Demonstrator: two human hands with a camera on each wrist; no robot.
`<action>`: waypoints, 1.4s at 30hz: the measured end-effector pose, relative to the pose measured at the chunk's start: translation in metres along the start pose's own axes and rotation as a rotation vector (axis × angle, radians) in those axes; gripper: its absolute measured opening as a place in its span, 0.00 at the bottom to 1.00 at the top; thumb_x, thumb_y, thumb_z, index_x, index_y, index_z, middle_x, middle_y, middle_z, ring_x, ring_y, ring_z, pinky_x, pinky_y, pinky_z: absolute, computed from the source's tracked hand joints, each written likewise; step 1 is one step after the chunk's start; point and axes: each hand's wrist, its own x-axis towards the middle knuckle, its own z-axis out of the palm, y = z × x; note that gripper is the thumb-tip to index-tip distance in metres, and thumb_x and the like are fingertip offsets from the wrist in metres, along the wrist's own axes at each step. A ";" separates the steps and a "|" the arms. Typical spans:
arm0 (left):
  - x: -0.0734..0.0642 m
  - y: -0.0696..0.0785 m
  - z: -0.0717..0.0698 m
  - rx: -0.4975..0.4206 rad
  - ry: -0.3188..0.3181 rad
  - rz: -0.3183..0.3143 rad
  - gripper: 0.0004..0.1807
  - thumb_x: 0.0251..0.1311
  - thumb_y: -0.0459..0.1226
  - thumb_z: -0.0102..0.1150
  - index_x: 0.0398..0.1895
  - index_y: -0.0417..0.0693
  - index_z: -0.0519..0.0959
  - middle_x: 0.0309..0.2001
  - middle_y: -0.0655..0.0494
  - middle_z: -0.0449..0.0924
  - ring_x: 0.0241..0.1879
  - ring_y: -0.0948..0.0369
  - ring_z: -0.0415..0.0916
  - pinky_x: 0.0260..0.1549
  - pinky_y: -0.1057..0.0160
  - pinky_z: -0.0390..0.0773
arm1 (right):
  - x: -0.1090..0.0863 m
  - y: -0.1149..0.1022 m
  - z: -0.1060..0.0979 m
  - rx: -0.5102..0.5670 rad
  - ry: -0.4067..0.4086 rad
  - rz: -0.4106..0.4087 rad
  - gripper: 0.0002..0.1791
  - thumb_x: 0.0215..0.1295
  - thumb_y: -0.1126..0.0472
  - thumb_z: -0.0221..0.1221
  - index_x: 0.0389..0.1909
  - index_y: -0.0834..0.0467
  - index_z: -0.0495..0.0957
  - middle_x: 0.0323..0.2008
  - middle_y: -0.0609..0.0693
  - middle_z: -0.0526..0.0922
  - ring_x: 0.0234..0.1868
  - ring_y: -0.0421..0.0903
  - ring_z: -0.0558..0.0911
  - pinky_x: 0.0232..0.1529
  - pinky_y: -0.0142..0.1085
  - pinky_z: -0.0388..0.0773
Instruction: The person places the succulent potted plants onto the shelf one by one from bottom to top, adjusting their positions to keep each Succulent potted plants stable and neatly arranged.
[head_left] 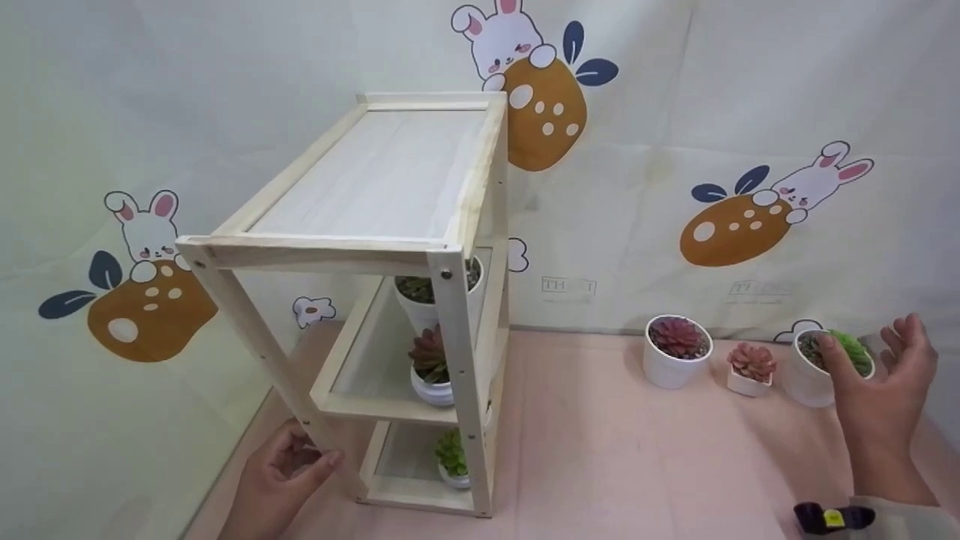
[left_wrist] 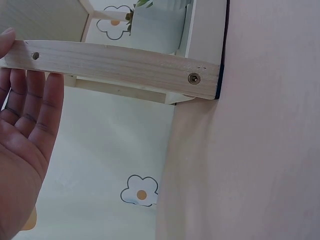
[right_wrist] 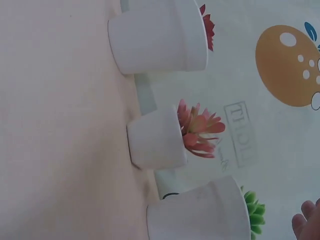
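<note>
While the left hand [head_left: 271,478] grips the shelf [head_left: 375,176], pickup likely needs the empty, spread right hand [head_left: 886,394] round the rightmost pot [head_left: 808,385].

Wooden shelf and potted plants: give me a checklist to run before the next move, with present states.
Left grip pinching a shelf post: ok.
Right grip holding the green plant's pot: not ok; fingertips visible in the right wrist view stand apart from it.
Dark-red plant's pot upright on the table: ok.
Small pink plant's pot upright: ok.
Middle-tier pots apart from each other: cannot tell, overlapping in view.
</note>
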 end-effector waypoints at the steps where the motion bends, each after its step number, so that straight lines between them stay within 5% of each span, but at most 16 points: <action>1: 0.000 0.000 0.000 0.002 0.000 -0.001 0.23 0.62 0.38 0.74 0.57 0.44 0.77 0.52 0.45 0.84 0.46 0.61 0.84 0.47 0.69 0.85 | 0.002 0.003 0.000 0.001 0.003 0.006 0.49 0.72 0.51 0.63 0.84 0.42 0.43 0.83 0.47 0.50 0.83 0.44 0.51 0.83 0.36 0.44; 10: 0.001 -0.002 0.001 -0.001 0.003 0.010 0.21 0.62 0.35 0.73 0.57 0.42 0.78 0.52 0.45 0.84 0.45 0.62 0.85 0.46 0.69 0.85 | 0.015 0.032 -0.002 0.024 -0.060 0.159 0.52 0.72 0.47 0.62 0.84 0.42 0.37 0.85 0.44 0.41 0.85 0.41 0.44 0.84 0.36 0.39; 20: 0.002 -0.004 0.001 0.030 0.009 -0.020 0.22 0.63 0.36 0.72 0.57 0.41 0.77 0.53 0.46 0.84 0.45 0.64 0.84 0.46 0.70 0.84 | 0.023 0.051 -0.001 0.120 -0.193 0.353 0.58 0.70 0.46 0.65 0.83 0.38 0.29 0.85 0.48 0.38 0.85 0.45 0.43 0.83 0.41 0.49; 31: 0.004 -0.002 0.001 0.057 0.005 -0.037 0.23 0.64 0.38 0.72 0.59 0.43 0.76 0.57 0.47 0.83 0.48 0.65 0.83 0.48 0.71 0.83 | 0.028 0.066 0.002 0.025 -0.294 0.371 0.63 0.68 0.41 0.66 0.83 0.43 0.25 0.85 0.51 0.33 0.85 0.52 0.41 0.84 0.46 0.44; 42: 0.001 -0.002 0.002 0.023 0.025 0.061 0.19 0.62 0.34 0.72 0.55 0.42 0.79 0.50 0.51 0.86 0.44 0.64 0.84 0.46 0.69 0.84 | 0.031 0.080 0.006 0.133 -0.304 0.367 0.60 0.67 0.56 0.70 0.84 0.40 0.35 0.85 0.45 0.41 0.83 0.42 0.47 0.81 0.32 0.51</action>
